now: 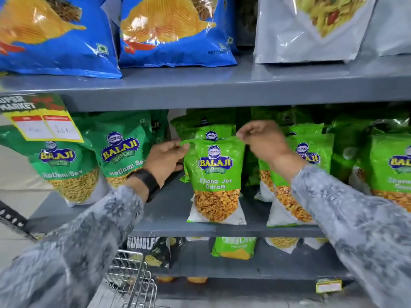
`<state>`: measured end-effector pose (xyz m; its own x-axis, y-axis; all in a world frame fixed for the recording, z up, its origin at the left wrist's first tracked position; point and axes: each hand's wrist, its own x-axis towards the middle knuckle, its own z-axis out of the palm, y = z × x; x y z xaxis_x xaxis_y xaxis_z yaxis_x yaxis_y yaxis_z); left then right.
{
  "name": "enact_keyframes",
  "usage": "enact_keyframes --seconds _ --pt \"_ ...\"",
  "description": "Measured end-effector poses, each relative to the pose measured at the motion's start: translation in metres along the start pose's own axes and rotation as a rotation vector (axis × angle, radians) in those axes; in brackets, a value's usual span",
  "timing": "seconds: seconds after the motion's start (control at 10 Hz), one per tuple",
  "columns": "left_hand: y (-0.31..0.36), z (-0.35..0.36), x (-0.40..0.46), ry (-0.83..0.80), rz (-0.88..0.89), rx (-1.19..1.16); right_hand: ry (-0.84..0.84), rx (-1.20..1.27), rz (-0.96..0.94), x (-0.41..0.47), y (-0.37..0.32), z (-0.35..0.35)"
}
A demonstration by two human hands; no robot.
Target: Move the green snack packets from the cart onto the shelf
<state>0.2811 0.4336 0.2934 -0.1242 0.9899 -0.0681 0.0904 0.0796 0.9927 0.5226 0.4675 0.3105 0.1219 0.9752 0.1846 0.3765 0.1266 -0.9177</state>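
Now both hands, left & right, pinch the top corners of 1 green packet standing between them at the shelf front edge. Risk: once released it may tip fwd off the lip, w/ little base behind it.

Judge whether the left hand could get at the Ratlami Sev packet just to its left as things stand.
Probably yes, once it lets go. The left hand is pinching the top corner of the Chana Jor Garam packet, and the nearest Ratlami Sev packet stands right beside its wrist on the same shelf, with nothing between them.
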Motion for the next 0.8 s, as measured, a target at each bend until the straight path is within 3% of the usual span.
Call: enact_keyframes --seconds 0.2,0.3,0.5,0.7,0.8 --pt "0.007 -0.004 0.0 0.066 -0.07 0.009 0.083 -0.056 -0.023 -0.004 -0.009 -0.008" --pt "0.003 -0.002 0.0 0.034 -0.059 -0.023 -0.056 -0.011 0.043 -0.023 -0.008 0.005" --pt "0.003 0.005 0.002 0.033 -0.04 0.031 0.034 -0.077 0.12 -0.017 0.013 0.008" --pt "-0.004 0.005 0.001 0.021 -0.015 0.038 0.026 0.005 0.116 -0.018 0.01 0.005" --pt "-0.006 -0.001 -0.029 0.096 0.048 0.143 -0.018 0.045 0.116 -0.047 0.003 -0.003"
